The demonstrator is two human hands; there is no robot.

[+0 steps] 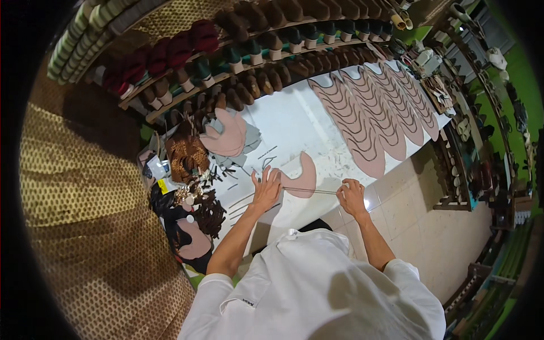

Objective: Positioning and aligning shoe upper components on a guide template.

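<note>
A thin dark strip (322,191) runs nearly straight between my two hands, low over the white tabletop. My left hand (267,190) has its end at the thumb side, with some other fingers spread over the table. On the right, my right hand (352,197) pinches the other end, its fingers curled in, near the table's front edge. Under the strip lies a pink crescent-shaped cut piece (306,173), and the strip crosses its lower part. Several loose dark strips (241,203) lie on the table around my left hand. The fingertips' exact grip is too small to make out.
Rows of overlapping pink pieces edged with dark strips (374,113) cover the table's right side. Stacked pink and grey pieces (226,136) lie at left, near a heap of dark scraps (208,215). Shoe racks (266,54) stand behind; a tan patterned sheet (85,187) hangs left.
</note>
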